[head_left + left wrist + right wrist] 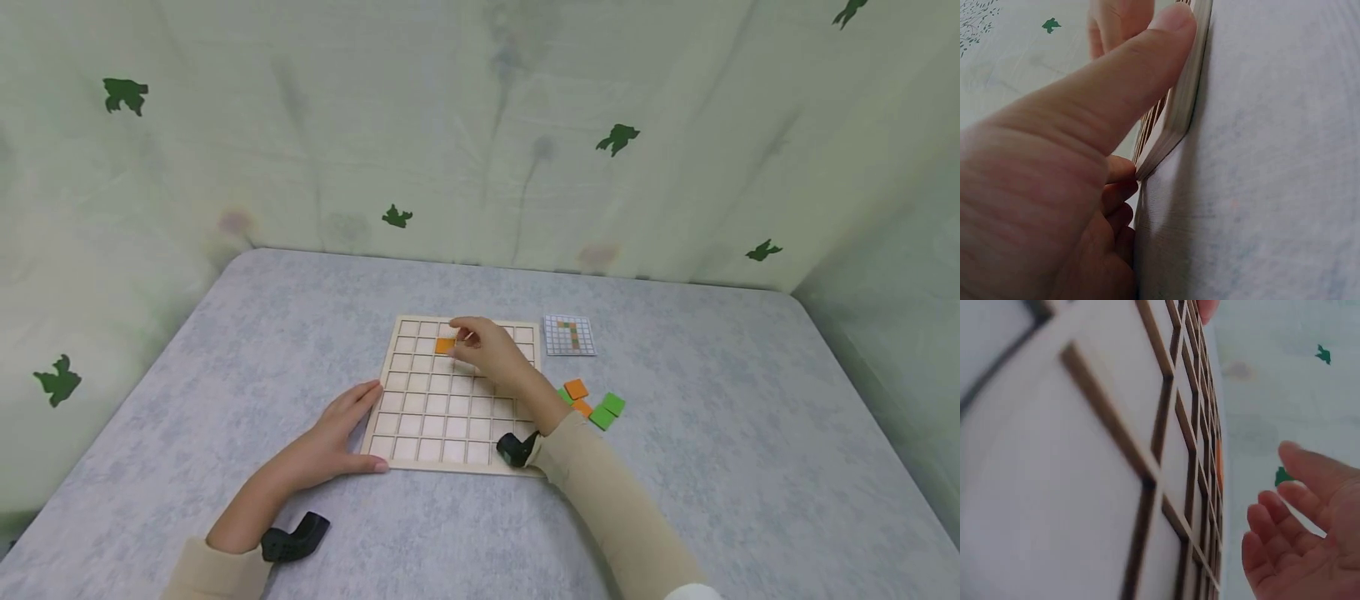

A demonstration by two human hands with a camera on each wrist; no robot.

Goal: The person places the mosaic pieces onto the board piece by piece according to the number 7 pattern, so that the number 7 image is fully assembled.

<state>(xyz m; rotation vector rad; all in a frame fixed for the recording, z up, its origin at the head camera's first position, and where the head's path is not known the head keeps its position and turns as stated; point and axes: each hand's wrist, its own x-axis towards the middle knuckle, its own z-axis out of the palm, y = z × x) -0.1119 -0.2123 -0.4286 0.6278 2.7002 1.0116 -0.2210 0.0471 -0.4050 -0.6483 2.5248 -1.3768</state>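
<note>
A square wooden grid board [456, 405] lies on the table, with one orange tile [445, 345] in a cell of its upper part. My right hand [491, 350] hovers over the board just right of that tile. In the right wrist view its fingers [1272, 520] are loosely bent and no tile shows between them. At the board's near left corner rests my left hand [341, 429]. Its fingers touch the left edge, and the straight thumb [1141, 65] lies against the front edge in the left wrist view.
Right of the board lie loose orange tiles [576, 389] and green tiles [613, 404], partly hidden by the right forearm. A small pattern card [570, 336] with a coloured grid sits beyond them. A pale curtain [450, 125] with green shapes stands behind the table [712, 467].
</note>
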